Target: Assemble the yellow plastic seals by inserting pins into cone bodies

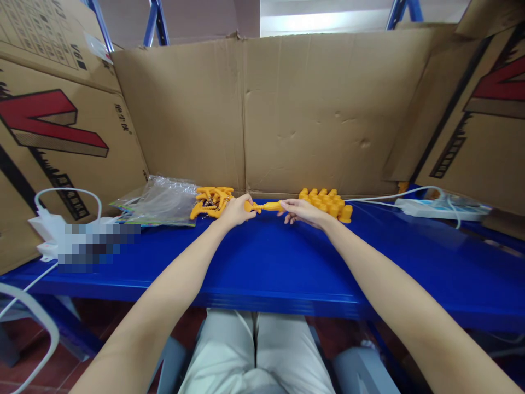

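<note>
An orange part (266, 207) is held level just above the blue table (266, 257), left hand (235, 211) closed round one end, right hand (304, 212) pinching the other, likely steadying it. Curled orange pieces (211, 201) and orange pegs (328, 201) lie close beside the hands, within easy reach

Open passage: bare blue tabletop (266, 262), front and centre. Blocked behind: cardboard wall (320, 109). Left: plastic bags (159, 201), yellow curved pieces (211, 201), white charger (47, 227). Right: yellow pegs (328, 203), power strip (435, 208) with cable.
</note>
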The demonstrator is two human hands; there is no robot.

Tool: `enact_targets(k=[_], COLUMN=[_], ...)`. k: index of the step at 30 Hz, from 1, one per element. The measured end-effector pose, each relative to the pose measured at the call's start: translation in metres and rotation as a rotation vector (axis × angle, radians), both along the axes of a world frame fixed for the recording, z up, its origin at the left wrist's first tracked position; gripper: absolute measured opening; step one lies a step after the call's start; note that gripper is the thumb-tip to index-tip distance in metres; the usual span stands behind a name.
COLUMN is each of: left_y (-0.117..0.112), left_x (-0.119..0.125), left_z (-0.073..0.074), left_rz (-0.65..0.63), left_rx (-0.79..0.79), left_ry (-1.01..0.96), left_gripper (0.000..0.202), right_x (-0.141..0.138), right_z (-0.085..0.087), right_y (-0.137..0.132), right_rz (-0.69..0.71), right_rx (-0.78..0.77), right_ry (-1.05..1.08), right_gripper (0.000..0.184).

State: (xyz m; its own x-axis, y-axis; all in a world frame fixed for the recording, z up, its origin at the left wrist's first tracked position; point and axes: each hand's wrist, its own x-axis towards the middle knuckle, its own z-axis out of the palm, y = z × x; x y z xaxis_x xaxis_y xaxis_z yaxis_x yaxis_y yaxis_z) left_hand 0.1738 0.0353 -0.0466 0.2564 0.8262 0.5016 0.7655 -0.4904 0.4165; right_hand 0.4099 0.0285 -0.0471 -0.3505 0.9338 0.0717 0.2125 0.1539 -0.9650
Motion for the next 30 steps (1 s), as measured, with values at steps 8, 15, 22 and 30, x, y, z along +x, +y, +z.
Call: enact_targets(k=[8, 15, 22, 30], left_y=[0.000, -0.002, -0.002, -0.004], left_x=[0.000, -0.001, -0.002, -0.001], left_z=[0.000, 0.001, 0.000, 0.000], left_rz=[-0.026, -0.043, -0.049, -0.052], left_rx=[-0.007, -0.010, 0.005, -0.011], left_ry=[-0.033, -0.047, -0.043, -0.042], left_gripper=[0.023, 0.023, 0.022, 0.022], right_x=[0.007, 0.005, 0.002, -0.001], right_z=[-0.009, -0.008, -0.005, -0.002], right_y=[0.012, 0.012, 0.007, 0.003], right_rz=[0.035, 0.025, 0.001, -0.022], right_rx=[0.134, 0.156, 0.138, 0.085], right_ry=[0.002, 0.005, -0.001, -0.023], right_gripper=[0.046, 0.040, 0.035, 0.029])
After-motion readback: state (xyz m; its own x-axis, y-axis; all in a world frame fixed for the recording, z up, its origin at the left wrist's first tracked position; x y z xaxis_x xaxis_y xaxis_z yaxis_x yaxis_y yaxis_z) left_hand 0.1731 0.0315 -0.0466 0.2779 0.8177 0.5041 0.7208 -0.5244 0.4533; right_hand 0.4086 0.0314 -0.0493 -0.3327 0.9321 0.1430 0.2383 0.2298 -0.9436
